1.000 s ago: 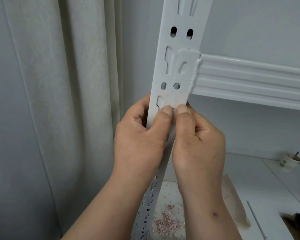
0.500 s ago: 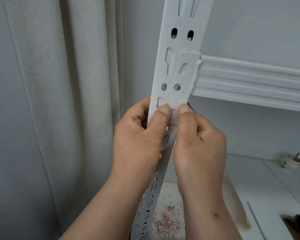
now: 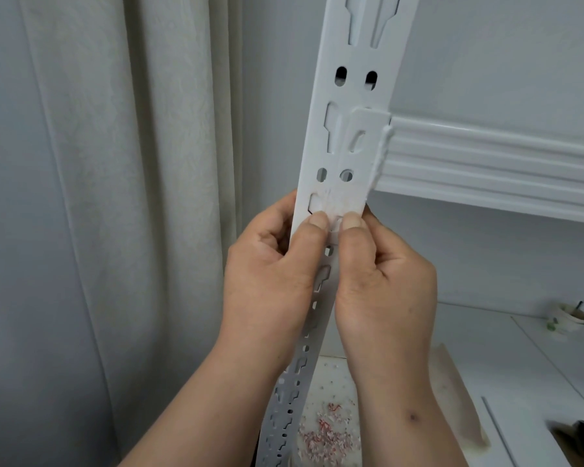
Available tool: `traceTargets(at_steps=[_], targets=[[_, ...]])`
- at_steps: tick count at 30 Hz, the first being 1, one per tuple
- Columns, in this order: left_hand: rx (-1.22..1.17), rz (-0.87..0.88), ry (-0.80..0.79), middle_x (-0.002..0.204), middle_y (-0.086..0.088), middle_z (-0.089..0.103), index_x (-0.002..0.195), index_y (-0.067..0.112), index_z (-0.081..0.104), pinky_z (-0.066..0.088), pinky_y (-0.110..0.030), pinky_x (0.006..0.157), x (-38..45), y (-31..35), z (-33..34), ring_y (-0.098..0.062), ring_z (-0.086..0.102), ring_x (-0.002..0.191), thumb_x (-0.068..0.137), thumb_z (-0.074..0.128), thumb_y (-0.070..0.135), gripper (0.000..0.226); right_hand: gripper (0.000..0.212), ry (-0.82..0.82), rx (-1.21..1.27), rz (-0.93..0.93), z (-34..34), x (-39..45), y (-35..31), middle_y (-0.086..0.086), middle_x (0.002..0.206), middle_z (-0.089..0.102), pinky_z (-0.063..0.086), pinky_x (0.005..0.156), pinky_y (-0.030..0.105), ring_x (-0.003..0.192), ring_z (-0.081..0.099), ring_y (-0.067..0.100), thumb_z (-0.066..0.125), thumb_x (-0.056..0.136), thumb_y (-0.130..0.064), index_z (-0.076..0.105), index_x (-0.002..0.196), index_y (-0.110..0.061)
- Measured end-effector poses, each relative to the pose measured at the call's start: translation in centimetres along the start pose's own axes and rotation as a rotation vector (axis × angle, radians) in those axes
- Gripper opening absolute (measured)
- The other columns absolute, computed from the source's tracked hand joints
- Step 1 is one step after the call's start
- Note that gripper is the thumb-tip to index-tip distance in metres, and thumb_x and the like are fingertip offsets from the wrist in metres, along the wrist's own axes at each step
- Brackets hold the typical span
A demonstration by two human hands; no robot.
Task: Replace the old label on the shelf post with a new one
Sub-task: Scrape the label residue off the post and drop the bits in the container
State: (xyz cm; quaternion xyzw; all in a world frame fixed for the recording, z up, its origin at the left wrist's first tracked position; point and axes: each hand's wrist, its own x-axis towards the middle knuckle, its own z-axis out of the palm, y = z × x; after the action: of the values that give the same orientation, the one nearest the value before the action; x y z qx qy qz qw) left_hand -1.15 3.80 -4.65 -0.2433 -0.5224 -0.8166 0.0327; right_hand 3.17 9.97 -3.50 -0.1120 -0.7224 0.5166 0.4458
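Observation:
A white slotted metal shelf post (image 3: pixel 354 96) runs down the middle of the head view. A rough patch of scraped label residue (image 3: pixel 334 203) sits on it just below two round holes. My left hand (image 3: pixel 270 274) grips the post's left edge, with its thumb pressed on the front just under the residue. My right hand (image 3: pixel 385 281) grips the right edge, thumb pressed beside the other thumb. A small whitish bit of label shows between the two thumb tips. No new label is in view.
A white shelf beam (image 3: pixel 493 170) joins the post at the right. Pale curtains (image 3: pixel 115 197) hang at the left. Below lie red-and-white label scrapings (image 3: pixel 324 439) on a white surface, a paper cup (image 3: pixel 565 320) on a lower shelf, and a dark object (image 3: pixel 580 436) at the bottom right.
Both thumbs have slid slightly down the post, uncovering a little more of the residue patch. The hands otherwise hold the same grip.

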Motion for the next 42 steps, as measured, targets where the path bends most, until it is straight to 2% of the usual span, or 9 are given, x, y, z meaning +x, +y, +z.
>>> traceTargets(at_steps=[4, 8, 12, 16, 22, 30, 35, 39, 42], targets=[[0.019, -0.007, 0.015, 0.102, -0.026, 0.069, 0.103, 0.024, 0.074, 0.05, -0.067, 0.081, -0.06, 0.21, 0.03, -0.052, 0.064, 0.086, 0.092, 0.061, 0.021, 0.018, 0.028, -0.02, -0.041, -0.024, -0.21, -0.04, -0.11, -0.02, 0.051, 0.057, 0.036, 0.047, 0.005, 0.05, 0.054, -0.002, 0.049, 0.089, -0.031, 0.074, 0.102, -0.033], [-0.015, -0.014, 0.002, 0.103, -0.024, 0.07, 0.107, 0.025, 0.074, 0.052, -0.056, 0.081, 0.04, 0.11, -0.08, -0.032, 0.061, 0.083, 0.085, 0.061, 0.024, 0.025, 0.033, -0.067, -0.089, -0.034, -0.53, -0.16, -0.17, -0.017, 0.047, 0.052, 0.034, 0.045, 0.006, 0.046, 0.049, 0.001, 0.048, 0.091, -0.023, 0.07, 0.11, -0.039], [-0.003, -0.002, -0.014, 0.097, -0.017, 0.074, 0.107, 0.022, 0.073, 0.056, -0.057, 0.083, -0.04, 0.1, -0.05, -0.051, 0.064, 0.091, 0.089, 0.066, 0.019, 0.02, 0.03, -0.033, -0.043, -0.013, -0.2, -0.11, 0.11, -0.015, 0.059, 0.059, 0.037, 0.05, 0.003, 0.054, 0.053, -0.005, 0.05, 0.09, -0.029, 0.071, 0.111, -0.035], [0.047, 0.03, 0.006, 0.092, 0.0, 0.078, 0.104, 0.023, 0.074, 0.061, -0.046, 0.08, -0.17, 0.04, 0.12, -0.035, 0.071, 0.091, 0.089, 0.065, 0.018, 0.018, 0.028, -0.018, -0.009, 0.0, -0.03, -0.09, 0.26, -0.014, 0.067, 0.064, 0.038, 0.053, 0.004, 0.057, 0.054, -0.007, 0.051, 0.091, -0.033, 0.072, 0.109, -0.034], [0.067, 0.024, 0.024, 0.093, -0.004, 0.078, 0.107, 0.024, 0.073, 0.058, -0.058, 0.079, -0.09, -0.04, 0.02, -0.042, 0.069, 0.091, 0.089, 0.066, 0.015, 0.021, 0.031, -0.066, -0.064, -0.019, -0.48, -0.2, 0.12, -0.018, 0.051, 0.056, 0.034, 0.045, 0.005, 0.049, 0.053, -0.001, 0.048, 0.091, -0.025, 0.07, 0.11, -0.037], [0.097, 0.058, 0.0, 0.093, 0.006, 0.078, 0.108, 0.025, 0.073, 0.061, -0.039, 0.08, -0.18, -0.21, 0.0, -0.023, 0.074, 0.089, 0.09, 0.064, 0.014, 0.023, 0.028, -0.036, -0.014, -0.002, -0.16, 0.03, 0.49, -0.016, 0.064, 0.06, 0.038, 0.052, 0.004, 0.054, 0.053, -0.006, 0.05, 0.09, -0.037, 0.071, 0.109, -0.035], [0.027, 0.022, -0.013, 0.098, -0.013, 0.076, 0.11, 0.027, 0.073, 0.054, -0.063, 0.084, -0.16, -0.06, -0.19, -0.05, 0.065, 0.095, 0.091, 0.061, 0.018, 0.025, 0.028, -0.057, -0.065, -0.048, -0.34, -0.14, 0.54, -0.017, 0.06, 0.061, 0.036, 0.048, 0.004, 0.052, 0.053, -0.004, 0.048, 0.093, -0.031, 0.069, 0.11, -0.038], [0.028, 0.02, -0.003, 0.102, -0.013, 0.074, 0.112, 0.029, 0.072, 0.054, -0.05, 0.081, -0.21, 0.02, -0.18, -0.028, 0.06, 0.085, 0.096, 0.054, 0.013, 0.029, 0.034, -0.043, -0.054, -0.063, -0.24, -0.18, 0.54, -0.014, 0.064, 0.064, 0.036, 0.046, 0.007, 0.048, 0.05, 0.004, 0.045, 0.088, -0.033, 0.069, 0.111, -0.04], [0.032, 0.018, 0.011, 0.101, -0.023, 0.069, 0.106, 0.03, 0.074, 0.054, -0.061, 0.079, -0.24, 0.1, 0.0, -0.029, 0.06, 0.082, 0.095, 0.057, 0.019, 0.023, 0.027, -0.035, -0.002, -0.042, -0.17, -0.08, 0.54, -0.022, 0.074, 0.069, 0.039, 0.05, 0.004, 0.055, 0.057, -0.005, 0.051, 0.092, -0.031, 0.071, 0.11, -0.036]])
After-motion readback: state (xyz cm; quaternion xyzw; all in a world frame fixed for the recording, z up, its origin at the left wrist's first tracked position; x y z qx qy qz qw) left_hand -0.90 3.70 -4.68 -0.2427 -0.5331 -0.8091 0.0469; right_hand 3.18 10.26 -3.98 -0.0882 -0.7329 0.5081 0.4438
